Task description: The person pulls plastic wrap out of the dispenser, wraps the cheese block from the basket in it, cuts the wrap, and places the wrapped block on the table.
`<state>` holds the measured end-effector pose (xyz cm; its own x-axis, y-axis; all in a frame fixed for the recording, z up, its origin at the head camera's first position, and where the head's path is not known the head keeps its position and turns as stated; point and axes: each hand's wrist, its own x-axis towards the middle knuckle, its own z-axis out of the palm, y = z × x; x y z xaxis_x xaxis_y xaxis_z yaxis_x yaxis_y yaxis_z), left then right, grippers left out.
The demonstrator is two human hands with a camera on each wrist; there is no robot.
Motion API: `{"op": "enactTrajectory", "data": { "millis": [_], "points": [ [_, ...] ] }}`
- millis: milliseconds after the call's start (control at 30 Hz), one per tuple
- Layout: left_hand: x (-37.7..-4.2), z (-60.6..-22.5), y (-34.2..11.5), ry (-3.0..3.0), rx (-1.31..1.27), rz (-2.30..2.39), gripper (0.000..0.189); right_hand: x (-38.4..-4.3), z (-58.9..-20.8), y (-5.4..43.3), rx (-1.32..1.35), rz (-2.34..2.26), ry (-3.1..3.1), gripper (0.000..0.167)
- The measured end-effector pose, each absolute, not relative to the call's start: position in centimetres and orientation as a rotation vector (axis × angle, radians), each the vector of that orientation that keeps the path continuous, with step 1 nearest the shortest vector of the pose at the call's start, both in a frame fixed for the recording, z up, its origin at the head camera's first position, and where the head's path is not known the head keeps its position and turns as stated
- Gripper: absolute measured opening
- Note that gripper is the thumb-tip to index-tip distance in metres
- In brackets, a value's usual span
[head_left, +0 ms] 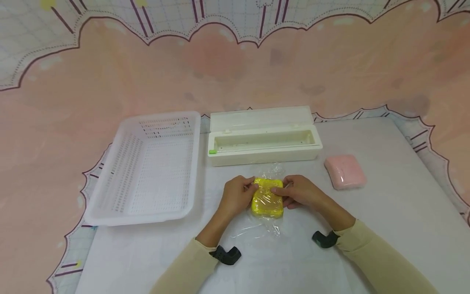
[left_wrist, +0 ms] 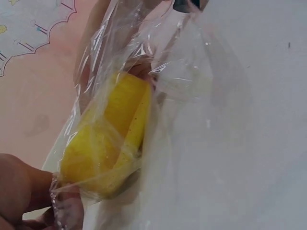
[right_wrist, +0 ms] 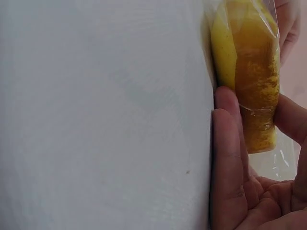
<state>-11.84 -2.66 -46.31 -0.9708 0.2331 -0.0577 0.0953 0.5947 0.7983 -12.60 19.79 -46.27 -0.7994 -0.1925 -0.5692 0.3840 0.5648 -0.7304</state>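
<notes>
In the head view a rounded yellow block (head_left: pixel 267 204) lies in clear plastic film (head_left: pixel 271 226) on the table, loose film sticking out beyond its near and far ends. My left hand (head_left: pixel 236 194) pinches its left edge, thumb on top. At the opposite edge my right hand (head_left: pixel 302 191) holds it, with the thumb over the top face. The left wrist view has the block (left_wrist: pixel 105 139) inside crinkled film, my left hand's fingers (left_wrist: pixel 29 187) gripping the film at one corner. In the right wrist view, fingers (right_wrist: pixel 228 158) of my right hand reach under the block (right_wrist: pixel 254 72).
Behind the hands stands a long white box (head_left: pixel 264 157), its lid raised, with a green piece at its left corner. A white perforated basket (head_left: pixel 196 171) is at the left. To the right lies a pink rounded block (head_left: pixel 345 171) with a shiny surface. White cloth covers the table (head_left: pixel 396 196).
</notes>
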Motion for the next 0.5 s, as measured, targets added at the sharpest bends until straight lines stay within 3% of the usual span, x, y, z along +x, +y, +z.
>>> {"op": "enactTrajectory", "data": {
  "millis": [300,500],
  "points": [
    [-10.1,-46.6,-3.8,2.576,0.137,1.409,0.039,-11.1,-45.5,20.1,0.129,-1.366,2.063,0.063],
    [-7.5,-46.7,-5.4,2.143,0.008,1.545,0.026,-8.3,-44.9,20.3,0.177,-1.39,2.05,0.056]
  ]
}}
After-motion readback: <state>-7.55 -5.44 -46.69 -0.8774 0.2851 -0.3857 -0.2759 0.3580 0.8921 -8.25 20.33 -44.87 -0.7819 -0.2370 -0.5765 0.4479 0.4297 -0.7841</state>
